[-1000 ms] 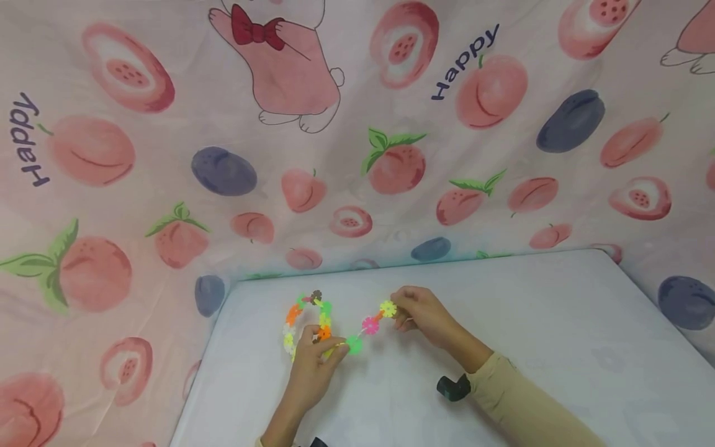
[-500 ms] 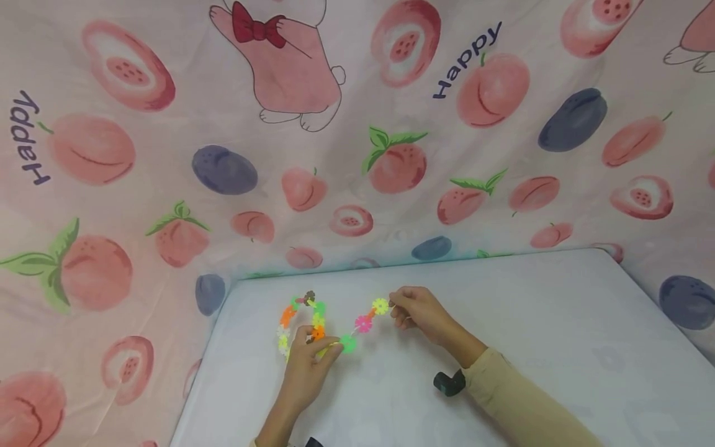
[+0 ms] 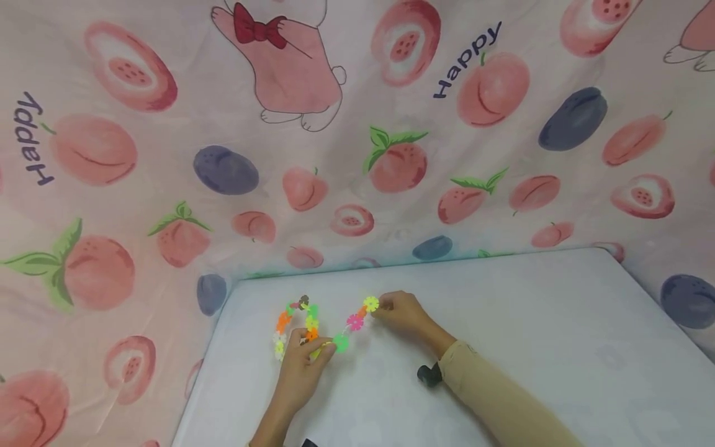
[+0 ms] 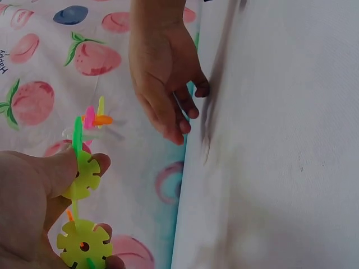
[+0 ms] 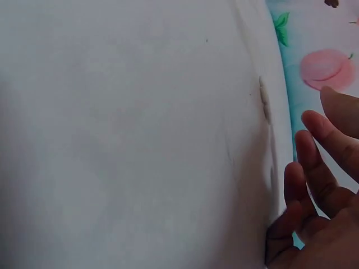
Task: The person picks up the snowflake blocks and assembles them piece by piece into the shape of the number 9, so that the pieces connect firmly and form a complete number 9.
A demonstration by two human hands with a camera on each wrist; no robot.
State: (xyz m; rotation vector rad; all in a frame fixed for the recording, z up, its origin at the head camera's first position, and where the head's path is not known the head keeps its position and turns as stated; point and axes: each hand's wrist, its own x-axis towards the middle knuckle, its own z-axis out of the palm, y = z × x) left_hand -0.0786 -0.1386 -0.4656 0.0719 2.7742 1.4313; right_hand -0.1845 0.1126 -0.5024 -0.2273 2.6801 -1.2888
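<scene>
A chain of notched plastic snowflake discs (image 3: 355, 321), in green, pink, orange, yellow, white and brown, is partly bent into a loop. My left hand (image 3: 301, 372) pinches it by thumb and fingers beside a green disc (image 3: 341, 343). In the left wrist view, two yellow discs (image 4: 85, 244) lie against the fingers. My right hand (image 3: 404, 313) is beside the yellow end disc (image 3: 371, 303). The right wrist view shows the right hand's fingers (image 5: 307, 151) loosely bent, thumb apart, with nothing between them. The left hand hides the near side of the loop.
A white-covered table (image 3: 530, 335) lies beneath both hands. Behind it hangs a pink fruit-print cloth (image 3: 346, 155), meeting the table's back and left edges. A black wrist mount (image 3: 429, 375) sits at the right sleeve (image 3: 480, 385).
Both hands and the chain have shifted a little to the left. The right hand has followed the yellow end disc leftward, and its wrist has turned slightly.
</scene>
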